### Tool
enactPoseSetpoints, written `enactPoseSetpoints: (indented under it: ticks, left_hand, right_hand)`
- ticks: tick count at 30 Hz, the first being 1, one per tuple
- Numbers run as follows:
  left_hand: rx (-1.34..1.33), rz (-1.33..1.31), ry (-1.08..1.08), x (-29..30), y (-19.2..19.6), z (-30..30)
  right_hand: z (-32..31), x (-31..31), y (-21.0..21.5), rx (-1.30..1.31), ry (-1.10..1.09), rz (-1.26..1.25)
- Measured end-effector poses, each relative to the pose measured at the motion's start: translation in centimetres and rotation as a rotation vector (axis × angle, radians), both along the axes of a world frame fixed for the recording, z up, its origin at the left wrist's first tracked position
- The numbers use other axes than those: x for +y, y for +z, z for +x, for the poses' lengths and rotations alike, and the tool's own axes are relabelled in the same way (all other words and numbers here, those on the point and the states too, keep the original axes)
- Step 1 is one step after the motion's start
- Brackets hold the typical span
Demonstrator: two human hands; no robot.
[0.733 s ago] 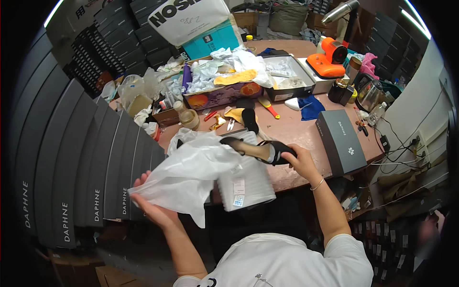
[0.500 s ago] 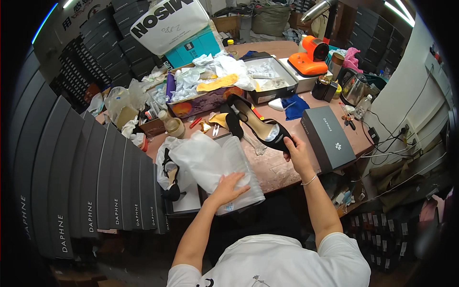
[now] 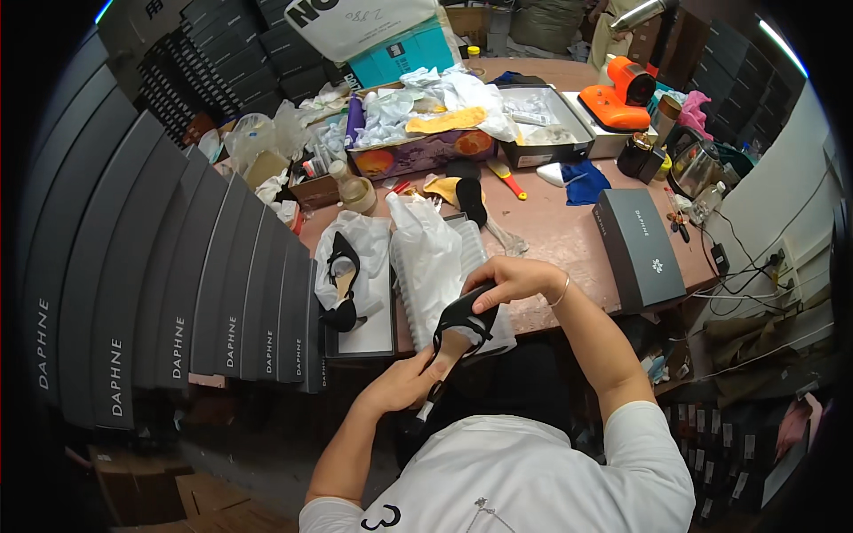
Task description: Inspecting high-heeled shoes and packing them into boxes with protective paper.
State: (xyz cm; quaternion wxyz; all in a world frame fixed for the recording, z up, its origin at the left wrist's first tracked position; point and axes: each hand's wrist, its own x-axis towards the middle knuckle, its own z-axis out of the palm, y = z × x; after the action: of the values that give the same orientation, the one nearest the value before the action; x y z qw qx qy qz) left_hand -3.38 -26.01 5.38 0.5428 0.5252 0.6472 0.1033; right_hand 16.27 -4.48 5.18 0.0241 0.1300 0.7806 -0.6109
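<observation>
While both hands met on one black shoe point(image 3: 464, 313) at the near edge of the stack of wrapping sheets point(image 3: 480, 253), the right hand point(image 3: 514, 281) clasped its toe end, the thumb pressed on the dark upper and the fingers bent round the far side. The left hand point(image 3: 404, 384) gripped the same shoe nearer its heel, on the body side of the stack, with fingertips against the pale insole's edge; the fingers beneath were hidden, though they seemed to curl under the sole. The toe pointed toward the stack and the heel toward the white shirt point(image 3: 506, 471). White tissue point(image 3: 426, 258) lay crumpled over the stack's left part. Just left of the stack, the other shoe point(image 3: 340, 316) rested on a second tissue sheet point(image 3: 374, 234) in a shallow tray point(image 3: 382, 306), and farther left stood a row of dark grey boxes point(image 3: 160, 266). At the stack's far end lay a black flat piece point(image 3: 471, 202), with a glass jar point(image 3: 357, 193) to that end's left. Well right of the stack was a closed grey box point(image 3: 641, 253); well beyond the stack were a patterned carton point(image 3: 426, 153) heaped with crumpled paper point(image 3: 391, 115), a blue cloth point(image 3: 586, 186) and, farther right, an orange machine point(image 3: 617, 102).
</observation>
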Motion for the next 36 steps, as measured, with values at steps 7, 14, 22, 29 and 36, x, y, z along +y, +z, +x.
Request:
enactPoseSetpoints:
  ticks: [7,14,22,29,36]
  left_hand:
    - [-1.094,0.171,0.704,-1.1,-3.2,2.5]
    - [-1.503,0.046,1.034,-0.5,-6.5,1.6]
    - [-1.290,0.231,1.219,-0.4,-3.7,5.2]
    - [-1.214,0.234,1.231,0.1,-6.5,1.7]
    - [-1.236,0.233,1.297,-0.4,-6.5,3.9]
  right_hand:
    - [-5.1,-0.6,-0.2,-0.067,0.187,-0.098]
    - [-5.4,-8.4,-1.2,0.287,-0.317,0.866]
    - [-7.2,-9.4,-4.0,0.098,-0.238,1.025]
    - [-6.8,-8.9,-4.9,0.254,-0.330,0.837]
    - [-9.3,-9.4,-6.6,0.334,-0.201,1.010]
